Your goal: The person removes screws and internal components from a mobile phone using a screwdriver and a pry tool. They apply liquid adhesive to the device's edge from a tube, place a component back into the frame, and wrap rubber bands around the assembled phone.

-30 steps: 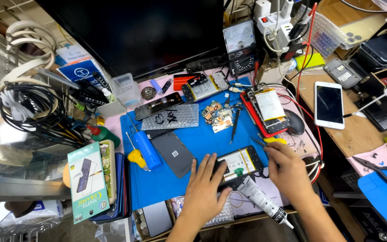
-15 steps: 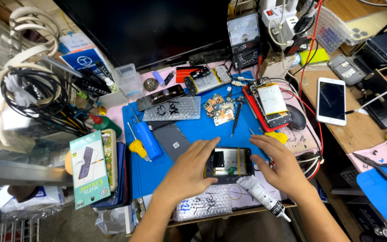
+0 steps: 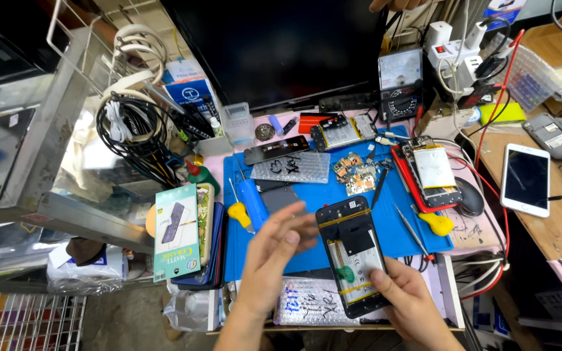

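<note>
Holding an opened phone (image 3: 352, 255), the right hand (image 3: 411, 302) sat at the near edge of the desk. Its thumb pressed on the near part of the phone, and the other fingers were curled under it, so they were hidden. The phone had no back cover, and its dark inside parts faced up. It was tilted, with its far end over the blue mat (image 3: 359, 221).

The left hand (image 3: 274, 257) was just left of the phone. Its fingers (image 3: 294, 231) were spread wide and held nothing. The fingertips were close to the phone's left edge, but I could not tell if they touched it.

Near the hands lay a silver bubble bag (image 3: 310, 302). Far on the mat lay small circuit boards (image 3: 354, 172). To the right of them sat a second opened phone (image 3: 432, 174) in a red frame. A yellow-handled screwdriver (image 3: 434, 223) lay on the right edge of the mat, and another one (image 3: 239, 209) lay on the left side. A white phone (image 3: 526, 179) rested well apart on the wooden table at the right.
</note>
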